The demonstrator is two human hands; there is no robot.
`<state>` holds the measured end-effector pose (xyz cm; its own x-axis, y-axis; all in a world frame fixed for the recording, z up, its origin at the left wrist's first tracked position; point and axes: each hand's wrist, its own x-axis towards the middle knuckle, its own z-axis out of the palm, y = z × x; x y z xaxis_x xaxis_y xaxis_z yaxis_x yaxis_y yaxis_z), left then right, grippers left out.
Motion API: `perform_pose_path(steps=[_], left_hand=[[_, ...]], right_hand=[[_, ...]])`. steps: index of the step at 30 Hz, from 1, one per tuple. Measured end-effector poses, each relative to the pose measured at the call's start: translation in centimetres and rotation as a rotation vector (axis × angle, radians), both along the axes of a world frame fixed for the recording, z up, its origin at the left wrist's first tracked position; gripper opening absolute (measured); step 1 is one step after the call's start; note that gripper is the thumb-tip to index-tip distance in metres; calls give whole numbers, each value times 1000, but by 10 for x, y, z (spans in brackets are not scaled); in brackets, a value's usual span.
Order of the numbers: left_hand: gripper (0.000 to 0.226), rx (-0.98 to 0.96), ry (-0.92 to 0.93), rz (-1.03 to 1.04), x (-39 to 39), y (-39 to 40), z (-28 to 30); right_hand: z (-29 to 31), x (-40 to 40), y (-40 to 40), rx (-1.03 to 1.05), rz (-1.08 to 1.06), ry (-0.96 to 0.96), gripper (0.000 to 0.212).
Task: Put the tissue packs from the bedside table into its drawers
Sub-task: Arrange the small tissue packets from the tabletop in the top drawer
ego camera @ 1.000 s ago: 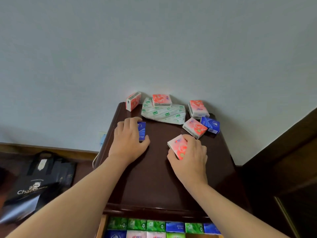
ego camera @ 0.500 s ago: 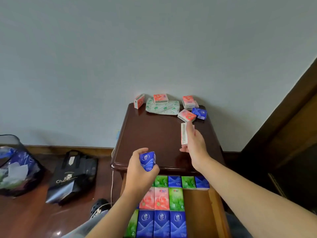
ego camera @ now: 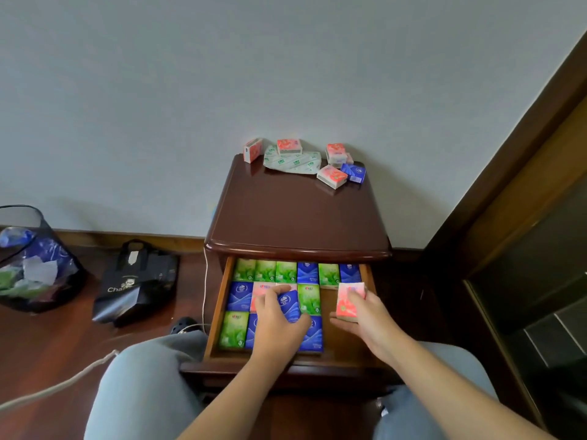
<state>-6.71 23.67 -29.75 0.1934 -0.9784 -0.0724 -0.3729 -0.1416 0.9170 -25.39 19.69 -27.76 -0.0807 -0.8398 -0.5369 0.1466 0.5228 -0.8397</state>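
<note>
The dark wooden bedside table (ego camera: 298,217) has its top drawer (ego camera: 214,315) pulled open, packed with rows of green, blue and pink tissue packs. My left hand (ego camera: 278,325) holds a blue pack (ego camera: 290,304) over the middle of the drawer. My right hand (ego camera: 360,314) grips a pink pack (ego camera: 349,300) above the drawer's bare right part. At the back of the tabletop lie several pink packs (ego camera: 332,176), one blue pack (ego camera: 354,173) and a flat white-green wrapper (ego camera: 292,161).
A black paper bag (ego camera: 136,284) and a mesh waste bin (ego camera: 31,262) stand on the wood floor to the left. A white cord (ego camera: 205,281) hangs beside the table. A dark wooden frame (ego camera: 508,185) rises on the right. My knees sit just before the drawer.
Both hands came down from the tabletop edge into the open drawer, each carrying its pack. The view tilted downward.
</note>
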Motion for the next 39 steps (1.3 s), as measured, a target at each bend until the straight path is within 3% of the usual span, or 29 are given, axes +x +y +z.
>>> perform_pose_path(steps=[4, 8, 13, 19, 24, 32, 39], left_hand=[[59, -60, -81, -23, -5, 17, -11], [65, -148, -99, -52, -2, 21, -13], [70, -176, -46, -62, 1, 20, -13], [78, -153, 42, -46, 4, 20, -8], [80, -68, 238, -41, 5, 21, -1], [82, -27, 312, -44, 5, 21, 2], [60, -10, 362, -13, 7, 17, -2]], right_hand=[[-31, 4, 2, 32, 40, 204, 21], [-52, 5, -1, 8, -77, 426, 28], [-67, 3, -16, 14, -72, 591, 20], [-80, 12, -30, 107, -115, 487, 25], [-82, 18, -35, 134, -157, 639, 26], [-76, 20, -37, 110, -141, 774, 27], [-70, 20, -31, 91, -88, 761, 32]])
